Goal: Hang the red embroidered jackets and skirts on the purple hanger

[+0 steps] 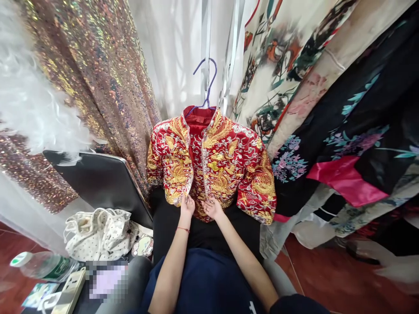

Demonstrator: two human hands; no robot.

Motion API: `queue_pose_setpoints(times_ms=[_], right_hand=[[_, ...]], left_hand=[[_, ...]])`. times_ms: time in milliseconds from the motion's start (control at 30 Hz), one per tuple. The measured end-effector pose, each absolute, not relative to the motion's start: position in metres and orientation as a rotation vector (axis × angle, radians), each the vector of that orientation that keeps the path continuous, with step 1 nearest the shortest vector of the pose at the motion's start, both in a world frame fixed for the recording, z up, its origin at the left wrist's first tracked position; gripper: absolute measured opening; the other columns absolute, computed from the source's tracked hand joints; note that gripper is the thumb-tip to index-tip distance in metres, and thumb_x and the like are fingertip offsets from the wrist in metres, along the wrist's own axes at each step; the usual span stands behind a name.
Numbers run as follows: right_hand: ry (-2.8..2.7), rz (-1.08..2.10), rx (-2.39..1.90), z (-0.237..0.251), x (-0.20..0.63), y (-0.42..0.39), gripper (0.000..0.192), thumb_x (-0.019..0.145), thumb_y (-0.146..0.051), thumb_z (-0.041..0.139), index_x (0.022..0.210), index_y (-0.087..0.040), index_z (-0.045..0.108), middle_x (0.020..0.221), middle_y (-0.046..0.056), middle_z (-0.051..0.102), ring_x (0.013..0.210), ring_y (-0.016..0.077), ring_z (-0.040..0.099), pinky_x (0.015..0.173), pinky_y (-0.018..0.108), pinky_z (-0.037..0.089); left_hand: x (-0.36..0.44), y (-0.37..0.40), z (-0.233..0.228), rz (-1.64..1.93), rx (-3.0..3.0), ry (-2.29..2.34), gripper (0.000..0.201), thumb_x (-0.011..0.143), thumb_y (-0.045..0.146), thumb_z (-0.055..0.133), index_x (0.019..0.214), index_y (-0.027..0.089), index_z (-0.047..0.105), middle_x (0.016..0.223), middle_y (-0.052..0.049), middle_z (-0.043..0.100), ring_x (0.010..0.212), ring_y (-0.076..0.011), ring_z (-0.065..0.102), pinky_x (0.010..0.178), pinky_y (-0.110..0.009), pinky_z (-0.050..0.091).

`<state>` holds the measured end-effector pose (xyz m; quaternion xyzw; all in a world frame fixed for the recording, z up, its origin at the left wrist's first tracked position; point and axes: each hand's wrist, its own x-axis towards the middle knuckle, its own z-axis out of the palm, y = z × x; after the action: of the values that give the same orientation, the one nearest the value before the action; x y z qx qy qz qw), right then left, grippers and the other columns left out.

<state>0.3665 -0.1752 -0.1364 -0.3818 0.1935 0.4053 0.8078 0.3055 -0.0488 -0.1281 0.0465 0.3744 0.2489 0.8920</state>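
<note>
A short red jacket with gold and silver embroidery lies on my lap, its collar away from me. It is on a purple hanger whose hook points up. The jacket's front hangs apart, showing red lining. My left hand pinches the lower corner of the left front edge. My right hand has its fingers closed on the lower corner of the other front edge. A thin red bracelet circles my left wrist.
Sequined fabric and white feathers hang at left, by a black chair back. Below stand a dotted drawstring bag, plastic bottle and power strip. Printed garments and a black floral garment hang at right.
</note>
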Motion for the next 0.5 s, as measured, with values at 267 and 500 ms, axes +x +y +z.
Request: queue_pose_setpoints(times_ms=[267,500], right_hand=[[0.488,0.648,-0.823,-0.162,0.372,-0.163,0.031,0.097,-0.036,0.062,0.121,-0.016,0.061,0.116,0.007,0.066,0.094,0.0169,0.067,0.079,0.035,0.059],[0.516,0.556,-0.818,-0.174,0.373,-0.163,0.038,0.097,-0.039,0.062,0.127,-0.017,0.060,0.126,0.009,0.063,0.107,0.0214,0.065,0.090,0.043,0.057]], left_hand=[[0.304,-0.073,-0.121,0.357,0.164,0.626,0.009,0.094,0.010,0.057,0.090,0.014,0.064,0.080,-0.004,0.068,0.070,-0.0101,0.069,0.067,-0.019,0.056],[0.304,-0.072,-0.124,0.380,0.232,0.654,0.016,0.092,0.001,0.053,0.093,0.013,0.065,0.082,-0.005,0.071,0.074,-0.0100,0.071,0.065,-0.016,0.055]])
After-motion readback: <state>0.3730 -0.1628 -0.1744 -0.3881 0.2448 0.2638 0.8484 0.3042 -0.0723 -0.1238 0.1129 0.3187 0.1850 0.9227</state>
